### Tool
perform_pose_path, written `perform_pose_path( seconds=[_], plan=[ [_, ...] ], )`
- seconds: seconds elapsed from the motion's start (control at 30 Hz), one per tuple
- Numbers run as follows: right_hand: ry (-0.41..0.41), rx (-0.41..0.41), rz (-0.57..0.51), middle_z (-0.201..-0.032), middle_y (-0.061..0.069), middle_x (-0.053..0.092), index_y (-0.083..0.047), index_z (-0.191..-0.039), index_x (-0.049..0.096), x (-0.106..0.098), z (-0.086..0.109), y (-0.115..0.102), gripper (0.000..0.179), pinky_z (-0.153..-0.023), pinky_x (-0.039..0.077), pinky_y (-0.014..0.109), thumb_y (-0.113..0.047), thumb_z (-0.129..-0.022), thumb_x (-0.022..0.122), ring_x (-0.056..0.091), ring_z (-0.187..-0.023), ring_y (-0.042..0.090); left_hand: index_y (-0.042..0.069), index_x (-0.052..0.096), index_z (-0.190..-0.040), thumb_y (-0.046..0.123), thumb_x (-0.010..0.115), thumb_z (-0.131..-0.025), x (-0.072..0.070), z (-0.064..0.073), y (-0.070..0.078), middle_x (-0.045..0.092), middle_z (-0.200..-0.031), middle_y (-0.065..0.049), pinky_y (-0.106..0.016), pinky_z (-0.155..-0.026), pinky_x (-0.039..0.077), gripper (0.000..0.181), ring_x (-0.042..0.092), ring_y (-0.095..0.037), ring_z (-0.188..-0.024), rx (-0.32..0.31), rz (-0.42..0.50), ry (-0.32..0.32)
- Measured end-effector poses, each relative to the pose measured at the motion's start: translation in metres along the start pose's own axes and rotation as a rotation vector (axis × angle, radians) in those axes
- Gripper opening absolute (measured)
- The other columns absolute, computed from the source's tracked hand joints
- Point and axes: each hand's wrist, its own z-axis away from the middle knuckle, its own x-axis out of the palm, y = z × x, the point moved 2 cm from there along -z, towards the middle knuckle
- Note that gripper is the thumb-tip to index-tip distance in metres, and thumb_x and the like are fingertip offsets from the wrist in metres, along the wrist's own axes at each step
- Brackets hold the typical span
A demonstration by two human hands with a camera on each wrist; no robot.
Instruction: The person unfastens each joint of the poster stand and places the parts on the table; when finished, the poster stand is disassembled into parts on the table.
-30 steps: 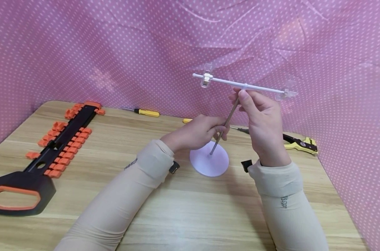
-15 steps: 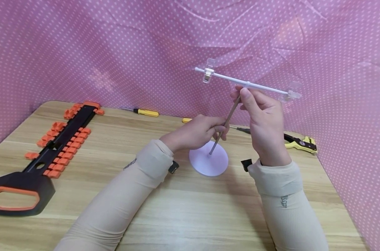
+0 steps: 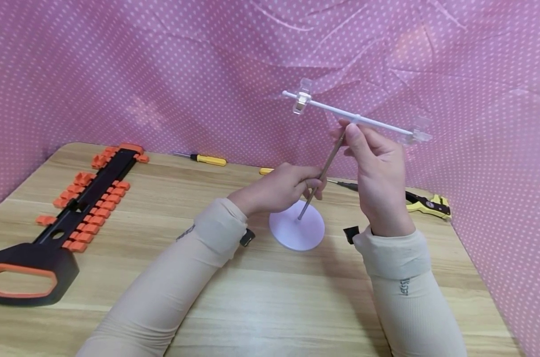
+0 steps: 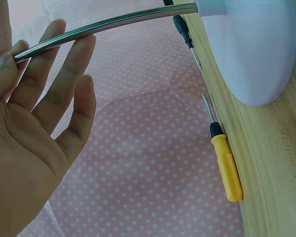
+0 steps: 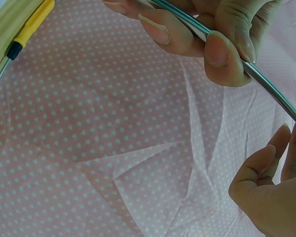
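A clip display stand has a round white base (image 3: pixel 296 232) on the wooden table, a thin metal rod (image 3: pixel 330 159) leaning right, and a white crossbar (image 3: pixel 330 108) on top. Clear clips sit near both crossbar ends, the left clip (image 3: pixel 302 99) and the right clip (image 3: pixel 420 134). My left hand (image 3: pixel 281 188) holds the lower half of the rod; in the left wrist view several of its fingers (image 4: pixel 61 98) lie against the metal. Just beneath the crossbar, my right hand (image 3: pixel 379 171) pinches the rod's upper end. Its far fingers are partly hidden in the head view.
A black tool rack (image 3: pixel 89 198) with orange clips lies at left. Along the back edge are a yellow screwdriver (image 3: pixel 211 160), another yellow handle (image 3: pixel 266 171) behind the left hand, and yellow-black pliers (image 3: pixel 430 206) at right. A pink dotted cloth (image 3: pixel 185 74) hangs behind.
The crossbar has tilted more, its left end rising, and its middle has shifted slightly right and up together with my right hand. My left hand and the base stay in place.
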Motion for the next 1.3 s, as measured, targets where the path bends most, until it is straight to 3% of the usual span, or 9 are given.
perform_pose_path(
  seconds=[0.47, 0.83, 1.1, 1.3],
  plan=[
    [0.110, -0.016, 0.008, -0.093, -0.005, 0.081, -0.003, -0.116, 0.081, -0.002, -0.001, -0.001, 0.022, -0.084, 0.049, 0.030, -0.018, -0.104, 0.070, 0.071, -0.090, 0.016, 0.017, 0.068, -0.110, 0.023, 0.046, -0.114, -0.001, 0.001, 0.000, 0.077, -0.105, 0.002, -0.032, -0.094, 0.060, 0.023, 0.075, -0.015, -0.097, -0.010, -0.012, -0.001],
    [0.244, -0.024, -0.038, -0.093, -0.002, 0.082, -0.005, -0.113, 0.082, -0.004, 0.000, -0.002, 0.019, -0.082, 0.049, 0.028, -0.017, -0.100, 0.074, 0.065, -0.086, 0.018, 0.016, 0.068, -0.107, 0.023, 0.046, -0.114, 0.000, -0.001, 0.000, 0.077, -0.105, 0.002, -0.029, -0.093, 0.060, 0.025, 0.075, -0.014, -0.096, 0.015, -0.008, -0.010],
    [0.195, -0.137, 0.035, -0.098, 0.004, 0.082, -0.004, -0.111, 0.081, -0.009, 0.000, -0.005, 0.022, -0.084, 0.046, 0.032, -0.022, -0.099, 0.077, 0.063, -0.088, 0.022, 0.016, 0.068, -0.106, 0.022, 0.045, -0.114, 0.001, 0.000, 0.000, 0.076, -0.104, 0.002, -0.027, -0.092, 0.061, 0.025, 0.075, -0.015, -0.096, 0.014, -0.010, -0.006],
    [0.193, -0.173, -0.008, -0.096, 0.006, 0.080, 0.000, -0.108, 0.081, -0.013, -0.004, -0.007, 0.019, -0.080, 0.046, 0.029, -0.016, -0.097, 0.079, 0.062, -0.086, 0.021, 0.016, 0.067, -0.106, 0.023, 0.045, -0.115, 0.001, 0.000, 0.000, 0.075, -0.104, 0.003, -0.027, -0.092, 0.061, 0.025, 0.075, -0.014, -0.097, 0.023, -0.007, -0.003]
  ],
)
